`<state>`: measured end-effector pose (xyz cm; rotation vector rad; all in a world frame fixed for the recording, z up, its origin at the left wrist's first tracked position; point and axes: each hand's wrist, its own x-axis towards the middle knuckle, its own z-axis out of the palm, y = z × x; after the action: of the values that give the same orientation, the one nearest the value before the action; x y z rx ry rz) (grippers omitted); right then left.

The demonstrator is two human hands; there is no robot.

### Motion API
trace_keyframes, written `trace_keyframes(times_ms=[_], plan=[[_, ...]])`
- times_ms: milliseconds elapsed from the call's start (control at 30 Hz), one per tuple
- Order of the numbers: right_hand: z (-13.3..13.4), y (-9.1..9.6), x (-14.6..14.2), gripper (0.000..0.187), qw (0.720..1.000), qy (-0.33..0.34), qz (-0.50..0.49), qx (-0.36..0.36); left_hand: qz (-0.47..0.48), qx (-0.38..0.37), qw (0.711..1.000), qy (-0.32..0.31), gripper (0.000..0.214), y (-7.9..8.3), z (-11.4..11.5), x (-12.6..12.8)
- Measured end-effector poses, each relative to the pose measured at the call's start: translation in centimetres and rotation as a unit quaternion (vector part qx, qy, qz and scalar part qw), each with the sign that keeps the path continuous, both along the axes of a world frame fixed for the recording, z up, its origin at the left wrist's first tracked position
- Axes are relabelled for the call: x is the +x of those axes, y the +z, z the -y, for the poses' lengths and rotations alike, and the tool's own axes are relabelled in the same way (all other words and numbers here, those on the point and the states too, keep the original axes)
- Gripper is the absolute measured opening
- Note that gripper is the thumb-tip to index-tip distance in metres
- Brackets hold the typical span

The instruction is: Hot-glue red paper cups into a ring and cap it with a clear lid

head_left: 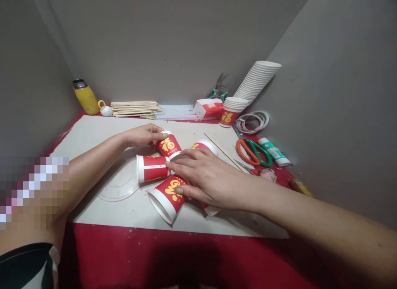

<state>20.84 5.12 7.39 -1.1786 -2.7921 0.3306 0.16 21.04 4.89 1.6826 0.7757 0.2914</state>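
Observation:
Several red and white paper cups with gold characters lie on their sides, bases together, in a star-like ring. My left hand (144,136) is closed on the rim end of the far-left paper cup (169,145), thumb on its side. Across the middle of the ring my right hand (207,177) holds the cups, its thumb on the near paper cup (170,198) and a fingertip on the left paper cup (151,169). The right hand partly covers another cup (203,146) behind it and one below it. A clear plastic disc (116,193) lies under the left side.
White board (102,133) covers the red table (124,256). Along the back are a yellow bottle (85,98), wooden sticks (135,108) and a red-white box (209,109). Stacked paper cups (257,84), a coiled cable (252,122), scissors (248,152) and a green-white tube (274,151) sit right.

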Motion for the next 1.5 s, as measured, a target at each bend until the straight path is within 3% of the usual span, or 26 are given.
trace_keyframes(times_ms=[400, 567, 667, 800, 900, 1067, 1233, 1500], plan=[[0.1, 0.1, -0.1, 0.055, 1.000, -0.006, 0.003, 0.028, 0.016, 0.038, 0.998, 0.040, 0.031, 0.2, 0.3, -0.2], [2.2, 0.8, 1.4, 0.052, 0.992, -0.010, -0.087, 0.085, -0.011, 0.164, 0.974, 0.156, 0.033, 1.3, 0.0, -3.6], [5.3, 1.0, 2.5, 0.049, 0.980, 0.000, -0.158, 0.120, -0.106, 0.231, 0.955, 0.152, 0.035, 2.0, 0.8, -6.9], [9.6, 0.6, 2.6, 0.040, 0.982, 0.044, -0.179, 0.040, -0.271, 0.224, 0.925, 0.143, 0.047, 2.0, 3.1, -10.6], [11.4, -0.2, 1.8, 0.032, 0.981, 0.075, -0.175, -0.032, -0.335, 0.233, 0.898, 0.165, 0.056, 1.3, 4.7, -12.2], [12.2, -1.9, 0.5, 0.040, 0.982, 0.110, -0.150, -0.030, -0.354, 0.256, 0.878, 0.196, 0.046, 0.5, 6.1, -13.2], [12.6, -2.3, -0.3, 0.043, 0.982, 0.133, -0.129, -0.019, -0.361, 0.248, 0.869, 0.229, 0.041, 0.6, 6.5, -13.4], [12.2, -2.8, -0.8, 0.036, 0.984, 0.139, -0.108, -0.024, -0.373, 0.233, 0.874, 0.207, 0.035, 1.2, 6.6, -13.3]])
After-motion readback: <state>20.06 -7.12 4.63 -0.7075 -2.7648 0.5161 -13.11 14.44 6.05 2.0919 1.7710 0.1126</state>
